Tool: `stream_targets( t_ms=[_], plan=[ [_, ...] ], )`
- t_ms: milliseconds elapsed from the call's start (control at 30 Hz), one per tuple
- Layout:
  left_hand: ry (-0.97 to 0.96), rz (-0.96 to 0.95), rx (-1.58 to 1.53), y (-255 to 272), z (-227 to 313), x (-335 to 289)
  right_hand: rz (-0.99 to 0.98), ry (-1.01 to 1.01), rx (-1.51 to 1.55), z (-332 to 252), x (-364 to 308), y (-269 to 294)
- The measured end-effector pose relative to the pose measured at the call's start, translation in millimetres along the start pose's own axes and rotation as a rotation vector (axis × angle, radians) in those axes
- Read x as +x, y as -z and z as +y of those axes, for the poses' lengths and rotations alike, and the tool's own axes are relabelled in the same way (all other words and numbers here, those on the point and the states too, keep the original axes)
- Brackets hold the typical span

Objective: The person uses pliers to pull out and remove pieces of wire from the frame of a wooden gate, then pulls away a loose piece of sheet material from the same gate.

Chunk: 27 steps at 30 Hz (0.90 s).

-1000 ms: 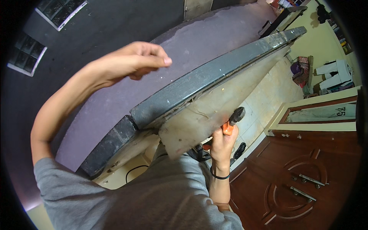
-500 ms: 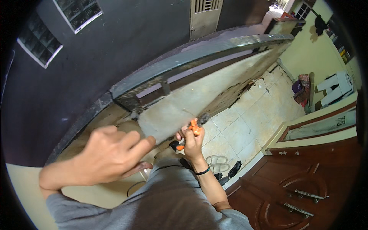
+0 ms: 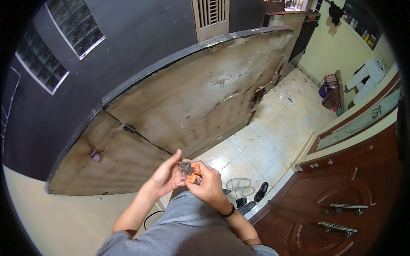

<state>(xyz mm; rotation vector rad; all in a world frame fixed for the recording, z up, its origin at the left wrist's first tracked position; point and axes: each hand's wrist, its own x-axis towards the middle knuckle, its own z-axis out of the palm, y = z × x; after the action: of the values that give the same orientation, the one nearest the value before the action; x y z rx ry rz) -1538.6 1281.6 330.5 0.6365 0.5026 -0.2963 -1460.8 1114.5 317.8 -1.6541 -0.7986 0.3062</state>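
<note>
Both my hands meet in front of my chest. My right hand (image 3: 209, 186), with a black band on its wrist, grips orange-handled pliers (image 3: 190, 171). My left hand (image 3: 165, 176) touches the dark jaw end of the pliers with its fingertips. Whether something small sits in the jaws is too small to tell. Just beyond my hands a large worn wooden panel (image 3: 188, 106) with a dark edge leans upright against the dark wall (image 3: 128, 42).
Pale floor tiles (image 3: 260, 145) lie to the right of the panel. Sandals and dark shoes (image 3: 245, 192) sit by my feet. A brown carved door with metal handles (image 3: 341, 213) is at the lower right. A black cable (image 3: 149, 217) lies on the floor.
My left hand came down from the panel's top edge to join my right hand at the pliers. The view has dropped, and the panel's bare wooden face now shows.
</note>
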Motion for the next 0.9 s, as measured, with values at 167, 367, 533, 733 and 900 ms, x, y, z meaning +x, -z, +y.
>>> stream_targets(
  t_ms=[167, 367, 533, 733, 900],
  plan=[
    [-0.034, 0.247, -0.091, -55, -34, 44, 0.090, -0.118, -0.206, 22, -19, 23],
    [-0.041, 0.254, -0.224, -9, -65, 131, 0.216, -0.319, 0.176, 38, -28, 54],
    [0.128, 0.003, -0.238, -28, -30, 176, 0.386, -0.768, 1.265, 98, -47, 118],
    [0.225, -0.077, -0.212, -62, 9, 262, 0.817, -0.887, 1.536, 178, -59, 179],
    [0.319, -0.247, -0.297, -117, 37, 342, 0.841, -0.761, 1.619, 183, -23, 253]
  ],
)
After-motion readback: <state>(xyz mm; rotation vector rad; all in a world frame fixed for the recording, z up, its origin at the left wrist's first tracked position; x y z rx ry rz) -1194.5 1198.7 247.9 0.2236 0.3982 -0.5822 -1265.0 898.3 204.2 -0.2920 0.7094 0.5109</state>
